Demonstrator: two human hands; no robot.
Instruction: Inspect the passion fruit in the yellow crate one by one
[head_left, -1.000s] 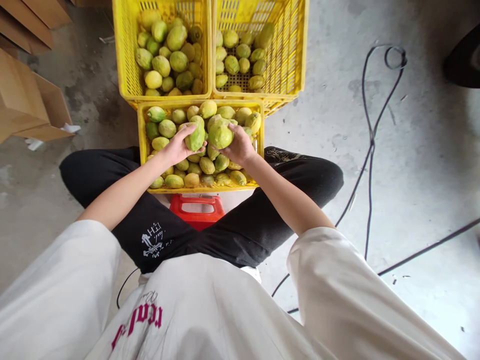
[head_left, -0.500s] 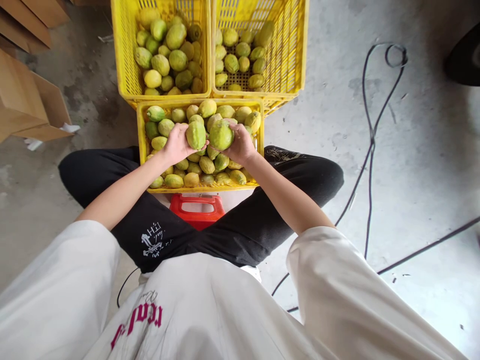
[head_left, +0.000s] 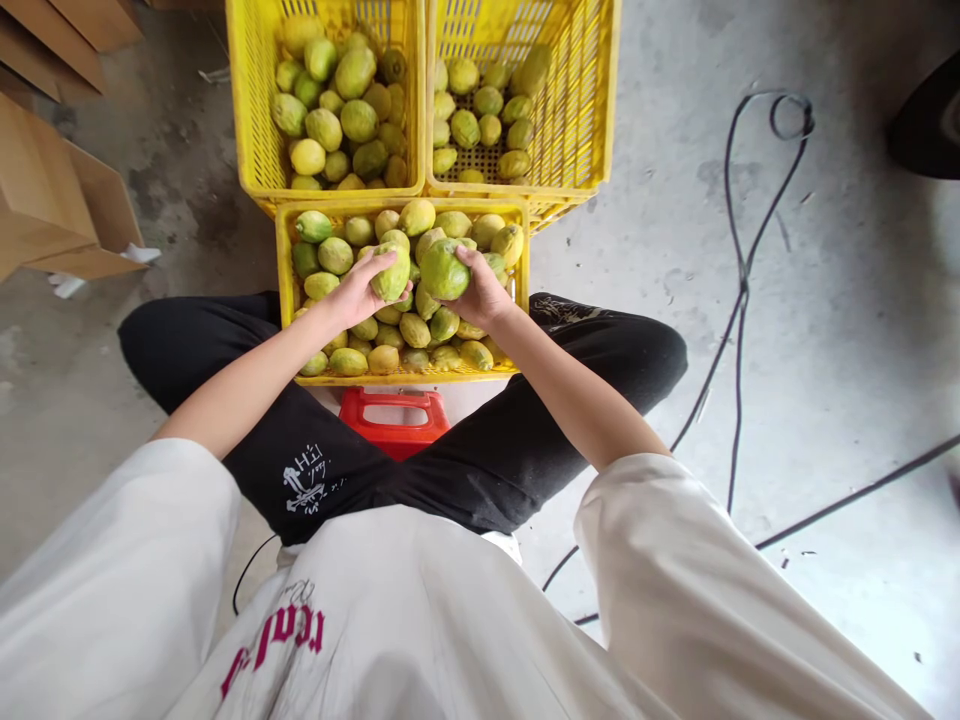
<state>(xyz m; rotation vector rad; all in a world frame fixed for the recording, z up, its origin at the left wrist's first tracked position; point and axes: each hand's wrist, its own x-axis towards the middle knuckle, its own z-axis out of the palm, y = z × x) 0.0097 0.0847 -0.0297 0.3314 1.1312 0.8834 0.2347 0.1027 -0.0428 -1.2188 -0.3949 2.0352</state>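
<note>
Over the near yellow crate (head_left: pixel 402 379), my left hand (head_left: pixel 361 293) is closed on a green-yellow lemon (head_left: pixel 393 276), its thumb lying across the top. Close by on the right, my right hand (head_left: pixel 481 292) grips a rounder, greener lemon (head_left: pixel 444 270) from its right side. The two held lemons are side by side with a small gap between them. Beneath them, the crate is full of green and yellow lemons (head_left: pixel 415 330). My palms hide part of that layer.
Two more yellow crates stand beyond: the left one (head_left: pixel 259 190) holds many lemons, the right one (head_left: pixel 577 110) fewer. A red plastic stool (head_left: pixel 395 432) shows between my legs. Cardboard boxes (head_left: pixel 45 190) are at the left, and a black cable (head_left: pixel 742 290) loops over the floor at the right.
My left thumb has moved up over its lemon, and that lemon has turned slightly. The lemon in my right hand has also turned a little. Both hands stay over the near crate.
</note>
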